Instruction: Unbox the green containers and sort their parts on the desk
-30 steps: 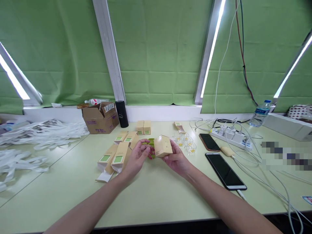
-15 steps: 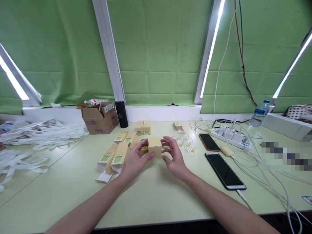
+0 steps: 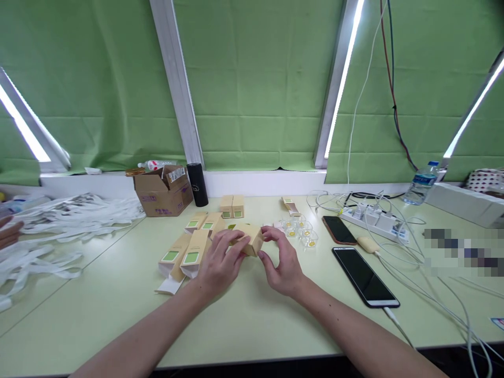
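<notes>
A small tan cardboard box [image 3: 255, 237] is held between both hands above the table, tilted. My left hand [image 3: 222, 260] wraps over its left side, fingers across the top. My right hand [image 3: 285, 262] pinches its right end between thumb and fingers. Left of my left hand lie several tan boxes [image 3: 196, 247] with green labels, the nearer ones with white flaps open. Something green shows just behind the held box, mostly hidden. Beyond my right hand stand several small clear containers [image 3: 303, 231] with yellow centres.
Two upright tan boxes [image 3: 232, 206] stand further back, with an open carton [image 3: 290, 206] to their right. At left are a brown cardboard box [image 3: 163, 194], black cylinder [image 3: 197, 185] and white strips [image 3: 79, 215]. Phones [image 3: 364, 275], cables and a power strip [image 3: 374, 218] occupy the right.
The held box has turned and tilted. My left fingers have moved over its top, and my right fingers have closed onto its right end. Another person's hand has appeared at the far left.
</notes>
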`<act>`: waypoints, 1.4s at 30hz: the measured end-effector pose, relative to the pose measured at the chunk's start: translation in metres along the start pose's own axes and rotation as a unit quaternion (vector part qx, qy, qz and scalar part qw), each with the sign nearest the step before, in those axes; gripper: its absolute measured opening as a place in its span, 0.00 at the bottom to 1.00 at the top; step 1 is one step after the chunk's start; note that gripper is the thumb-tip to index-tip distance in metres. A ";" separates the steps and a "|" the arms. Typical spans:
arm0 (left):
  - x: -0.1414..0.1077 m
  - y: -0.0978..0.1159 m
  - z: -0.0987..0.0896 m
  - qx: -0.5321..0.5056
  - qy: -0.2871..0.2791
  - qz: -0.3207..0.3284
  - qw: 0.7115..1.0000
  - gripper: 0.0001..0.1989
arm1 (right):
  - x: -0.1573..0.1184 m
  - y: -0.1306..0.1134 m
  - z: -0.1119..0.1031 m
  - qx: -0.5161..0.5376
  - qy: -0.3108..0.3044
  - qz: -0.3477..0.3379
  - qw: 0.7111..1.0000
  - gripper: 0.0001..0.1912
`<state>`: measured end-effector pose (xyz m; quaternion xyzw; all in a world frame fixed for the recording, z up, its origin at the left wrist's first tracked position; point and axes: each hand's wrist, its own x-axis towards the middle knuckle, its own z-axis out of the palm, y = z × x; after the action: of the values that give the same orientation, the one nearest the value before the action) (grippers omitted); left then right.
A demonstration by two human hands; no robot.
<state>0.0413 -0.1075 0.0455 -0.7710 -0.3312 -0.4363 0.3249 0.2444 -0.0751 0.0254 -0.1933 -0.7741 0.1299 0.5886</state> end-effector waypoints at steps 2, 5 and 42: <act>0.001 0.003 0.000 0.012 -0.005 0.016 1.000 0.26 | -0.001 0.000 -0.001 -0.022 -0.010 -0.006 1.000 0.20; 0.002 0.007 0.000 0.033 -0.020 0.029 0.999 0.25 | 0.000 0.001 -0.002 -0.044 -0.030 -0.009 0.999 0.22; -0.003 0.014 0.003 -0.005 -0.120 -0.041 0.992 0.22 | -0.002 0.009 0.005 -0.047 -0.067 0.089 0.993 0.26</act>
<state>0.0524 -0.1136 0.0392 -0.8051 -0.3969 -0.3552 0.2611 0.2409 -0.0678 0.0186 -0.2798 -0.7970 0.1576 0.5115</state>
